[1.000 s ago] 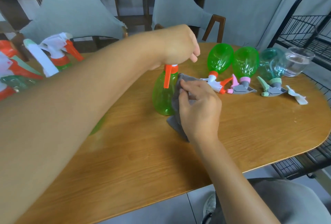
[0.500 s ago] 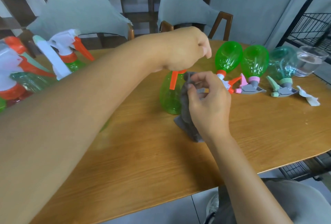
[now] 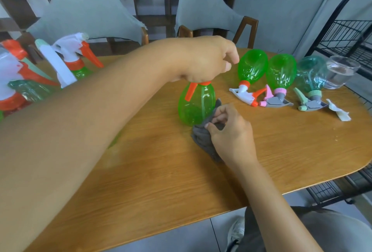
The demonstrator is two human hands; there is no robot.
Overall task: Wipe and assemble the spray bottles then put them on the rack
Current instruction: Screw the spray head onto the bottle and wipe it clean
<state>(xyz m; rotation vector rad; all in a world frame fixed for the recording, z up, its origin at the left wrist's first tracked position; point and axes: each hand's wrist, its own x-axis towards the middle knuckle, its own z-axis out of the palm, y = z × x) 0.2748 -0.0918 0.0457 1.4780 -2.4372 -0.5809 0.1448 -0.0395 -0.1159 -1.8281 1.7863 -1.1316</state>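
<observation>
Left hand: your left hand is clenched over the sprayer head of the upright green bottle, steadying it on the table; only the orange trigger shows below your fist.
Right hand: your right hand pinches the grey cloth, bunched against the bottle's lower right side.
Step in hand: wiping, by the look of it — this bottle already carries its sprayer.
Done so far: three bottles lie on their sides just beyond, heads fitted — one with a white-and-orange sprayer, one pink-and-grey, one pale green. Whether you have wiped them, I cannot tell.
Still to do: nothing visible stands on the black wire rack at the right, so every bottle still needs placing there.
Also waiting: more bottles are crowded at the left edge, their state unclear.
Hard to make out: your forearm covers much of the left table, and the left-edge bottles are cut off and distorted.
Other items: a clear glass and a white scrap sit near the right end.
</observation>
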